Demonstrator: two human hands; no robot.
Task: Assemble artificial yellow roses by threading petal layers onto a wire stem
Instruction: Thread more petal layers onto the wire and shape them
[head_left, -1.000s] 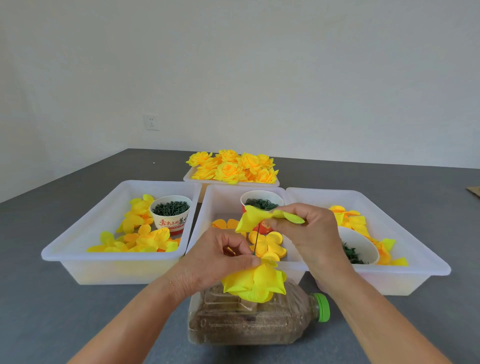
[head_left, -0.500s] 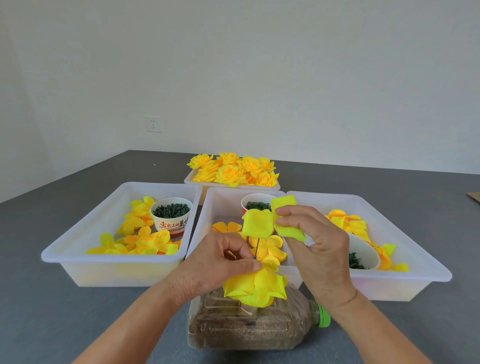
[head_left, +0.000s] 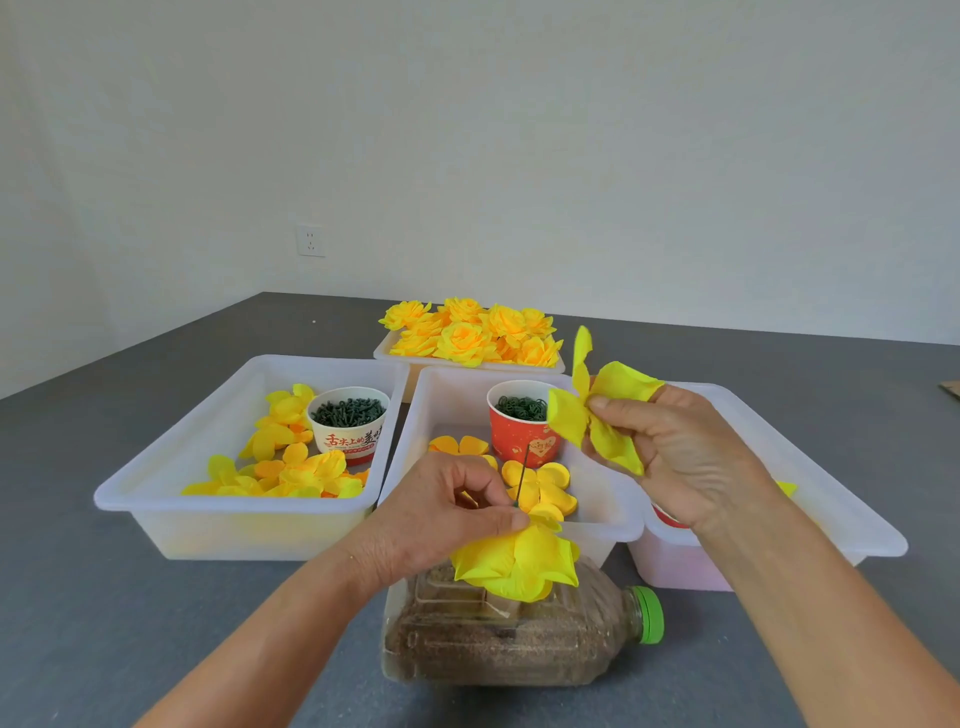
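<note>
STEP: thread next layer | METHOD: centre the layer's hole over the wire (head_left: 521, 475) tip, slide down without bending it | LEFT: hand (head_left: 441, 512) fingers pinched together on wire base, just above stacked petals (head_left: 517, 564) | RIGHT: hand (head_left: 675, 457) fingers clamped on loose layer (head_left: 597, 410), above-right of wire tip

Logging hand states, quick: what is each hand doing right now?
Left hand: pinches the wire stem above the threaded petals.
Right hand: pinches a loose petal layer.
</note>
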